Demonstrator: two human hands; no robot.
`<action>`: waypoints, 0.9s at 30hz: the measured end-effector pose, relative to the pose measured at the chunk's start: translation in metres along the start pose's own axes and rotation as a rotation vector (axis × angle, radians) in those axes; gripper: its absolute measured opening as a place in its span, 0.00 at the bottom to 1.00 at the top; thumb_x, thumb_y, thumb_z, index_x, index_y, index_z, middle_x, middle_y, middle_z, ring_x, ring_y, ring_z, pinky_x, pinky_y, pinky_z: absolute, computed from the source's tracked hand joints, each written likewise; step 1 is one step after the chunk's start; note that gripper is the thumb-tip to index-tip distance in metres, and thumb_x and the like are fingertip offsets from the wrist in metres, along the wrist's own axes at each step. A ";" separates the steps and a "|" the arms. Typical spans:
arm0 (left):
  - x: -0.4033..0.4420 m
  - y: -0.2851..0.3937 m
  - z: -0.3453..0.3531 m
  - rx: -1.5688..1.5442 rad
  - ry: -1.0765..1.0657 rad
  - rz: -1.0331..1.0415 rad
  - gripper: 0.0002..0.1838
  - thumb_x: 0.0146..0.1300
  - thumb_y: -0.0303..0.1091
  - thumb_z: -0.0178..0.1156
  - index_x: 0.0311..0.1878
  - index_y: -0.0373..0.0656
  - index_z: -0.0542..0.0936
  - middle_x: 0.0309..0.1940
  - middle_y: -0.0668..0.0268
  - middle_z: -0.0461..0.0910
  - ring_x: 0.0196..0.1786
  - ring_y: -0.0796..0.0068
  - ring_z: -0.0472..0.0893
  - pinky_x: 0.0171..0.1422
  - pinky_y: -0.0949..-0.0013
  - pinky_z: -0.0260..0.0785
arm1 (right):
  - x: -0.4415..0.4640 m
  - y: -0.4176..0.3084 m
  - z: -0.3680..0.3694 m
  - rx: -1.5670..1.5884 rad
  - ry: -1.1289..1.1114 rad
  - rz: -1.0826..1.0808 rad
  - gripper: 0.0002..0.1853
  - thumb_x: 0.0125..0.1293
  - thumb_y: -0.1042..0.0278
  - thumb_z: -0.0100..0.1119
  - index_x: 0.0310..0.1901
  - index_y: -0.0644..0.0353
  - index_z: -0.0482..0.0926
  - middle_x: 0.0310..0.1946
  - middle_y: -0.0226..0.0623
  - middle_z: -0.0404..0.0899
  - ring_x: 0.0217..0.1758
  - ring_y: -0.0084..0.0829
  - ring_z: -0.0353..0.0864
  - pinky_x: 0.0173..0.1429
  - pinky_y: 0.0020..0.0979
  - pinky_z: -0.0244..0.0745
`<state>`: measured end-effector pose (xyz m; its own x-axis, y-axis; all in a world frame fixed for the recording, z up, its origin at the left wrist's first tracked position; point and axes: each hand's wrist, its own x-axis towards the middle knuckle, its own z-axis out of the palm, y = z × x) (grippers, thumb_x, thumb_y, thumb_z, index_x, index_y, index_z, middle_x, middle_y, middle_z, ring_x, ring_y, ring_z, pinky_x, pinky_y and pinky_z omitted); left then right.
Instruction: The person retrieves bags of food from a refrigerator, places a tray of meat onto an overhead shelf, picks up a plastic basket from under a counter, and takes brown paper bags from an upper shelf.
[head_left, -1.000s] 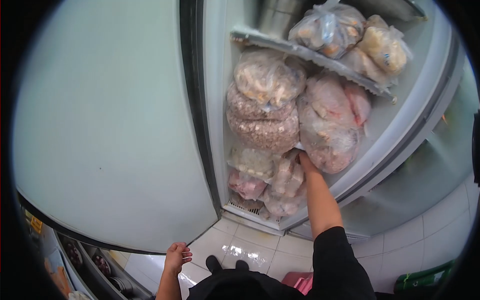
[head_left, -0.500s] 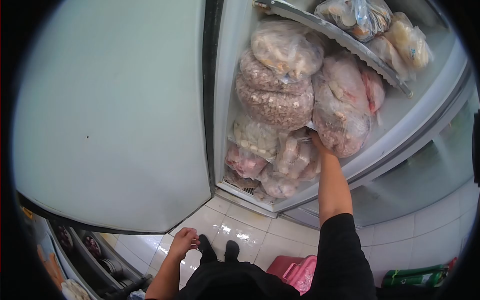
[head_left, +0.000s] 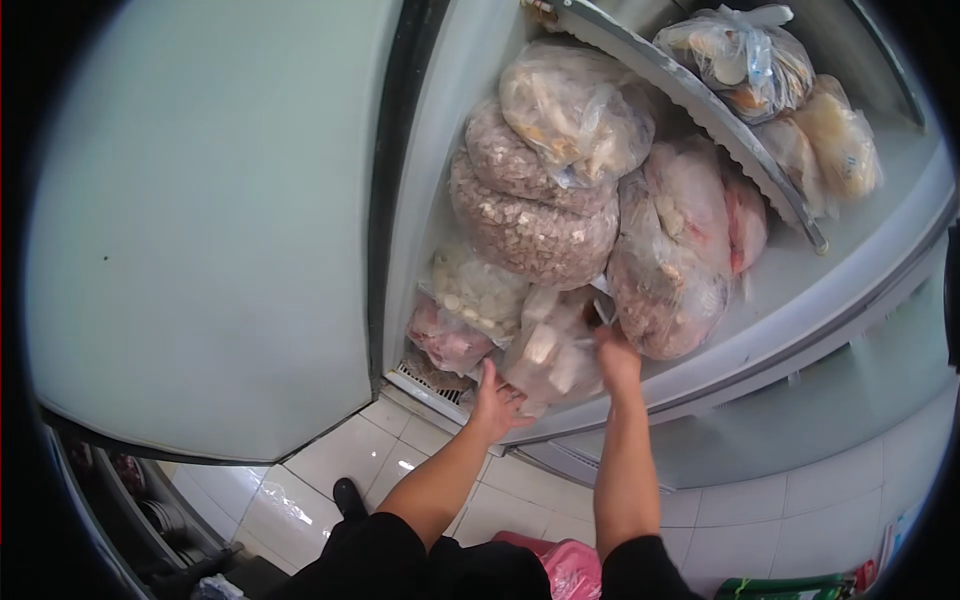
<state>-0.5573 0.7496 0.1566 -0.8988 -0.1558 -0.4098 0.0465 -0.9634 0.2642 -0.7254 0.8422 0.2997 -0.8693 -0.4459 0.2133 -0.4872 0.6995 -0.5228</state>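
Note:
In the open freezer, a clear plastic bag of pale frozen pieces (head_left: pixel 552 350) lies low among other bags. My right hand (head_left: pixel 617 362) is closed at this bag's upper right side, its fingertips partly hidden by plastic. A small dark brown patch with a white edge shows just above those fingers. My left hand (head_left: pixel 497 404) is open, fingers spread, at the bag's lower left. Left of it are a bag of white round pieces (head_left: pixel 478 298) and a bag of reddish meat (head_left: pixel 447 337). A large bag of diced meat (head_left: pixel 535 228) rests above.
A bag of meat (head_left: pixel 672 300) stands close above my right hand. A frosted shelf (head_left: pixel 700 95) slants across, with more bags beyond. The freezer door (head_left: pixel 210 230) stands open at left. A pink container (head_left: pixel 570 568) sits on the tiled floor by my legs.
My left hand has risen from beside my body to the lower bags. My right hand has come out from deeper between the bags, and the bag of pale pieces has shifted.

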 end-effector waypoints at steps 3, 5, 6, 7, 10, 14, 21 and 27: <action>0.023 -0.007 0.006 -0.238 -0.103 0.030 0.53 0.56 0.82 0.41 0.75 0.51 0.56 0.72 0.57 0.59 0.74 0.50 0.60 0.71 0.34 0.53 | -0.044 -0.020 0.002 0.657 -0.017 0.176 0.14 0.59 0.69 0.60 0.46 0.66 0.81 0.41 0.36 0.82 0.41 0.26 0.78 0.46 0.29 0.72; 0.029 -0.007 0.003 -0.317 -0.168 0.067 0.48 0.59 0.78 0.40 0.73 0.51 0.63 0.68 0.59 0.67 0.70 0.52 0.66 0.73 0.43 0.56 | -0.080 -0.038 0.001 0.756 0.015 0.249 0.10 0.58 0.72 0.62 0.40 0.65 0.82 0.34 0.32 0.81 0.36 0.21 0.76 0.41 0.26 0.72; 0.034 -0.006 -0.004 -0.319 -0.190 0.098 0.48 0.60 0.77 0.40 0.73 0.50 0.62 0.68 0.59 0.67 0.70 0.52 0.66 0.73 0.44 0.57 | -0.092 -0.038 0.006 0.861 0.063 0.220 0.08 0.58 0.72 0.63 0.38 0.65 0.82 0.32 0.30 0.81 0.35 0.21 0.75 0.40 0.27 0.72; 0.039 -0.008 -0.019 -0.318 -0.210 0.126 0.47 0.60 0.76 0.40 0.73 0.49 0.62 0.69 0.59 0.67 0.70 0.52 0.67 0.73 0.45 0.57 | -0.105 -0.041 0.010 0.841 0.042 0.197 0.07 0.58 0.71 0.63 0.37 0.65 0.82 0.30 0.29 0.80 0.34 0.20 0.75 0.39 0.27 0.72; 0.013 -0.022 -0.078 -0.336 -0.274 0.015 0.45 0.64 0.72 0.39 0.73 0.48 0.61 0.71 0.59 0.63 0.72 0.53 0.64 0.76 0.46 0.53 | -0.145 -0.048 0.006 0.805 -0.071 0.214 0.07 0.59 0.70 0.63 0.35 0.65 0.82 0.27 0.26 0.79 0.32 0.19 0.73 0.37 0.27 0.71; -0.086 -0.024 -0.121 -0.189 -0.170 -0.100 0.47 0.64 0.75 0.33 0.75 0.49 0.58 0.74 0.57 0.59 0.76 0.52 0.57 0.78 0.43 0.46 | -0.194 -0.060 -0.001 0.805 -0.298 0.306 0.06 0.61 0.71 0.62 0.38 0.64 0.81 0.30 0.25 0.78 0.33 0.17 0.73 0.37 0.25 0.69; -0.273 -0.042 -0.221 -0.046 -0.199 -0.139 0.50 0.62 0.68 0.53 0.77 0.49 0.46 0.72 0.57 0.60 0.72 0.46 0.62 0.64 0.34 0.66 | -0.268 -0.074 0.020 1.053 -0.357 0.611 0.11 0.59 0.74 0.60 0.44 0.67 0.79 0.36 0.34 0.80 0.35 0.24 0.78 0.41 0.29 0.74; -0.359 -0.008 -0.234 0.145 -0.041 -0.122 0.58 0.46 0.39 0.78 0.75 0.46 0.49 0.64 0.54 0.67 0.55 0.52 0.80 0.45 0.55 0.84 | -0.345 -0.091 0.065 1.117 -0.371 0.749 0.10 0.60 0.76 0.58 0.43 0.68 0.79 0.35 0.35 0.80 0.35 0.26 0.79 0.42 0.30 0.75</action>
<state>-0.1336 0.7626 0.0974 -0.9112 -0.0281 -0.4111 -0.1244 -0.9324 0.3395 -0.3751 0.8959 0.2200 -0.7319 -0.4112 -0.5433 0.5549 0.1031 -0.8255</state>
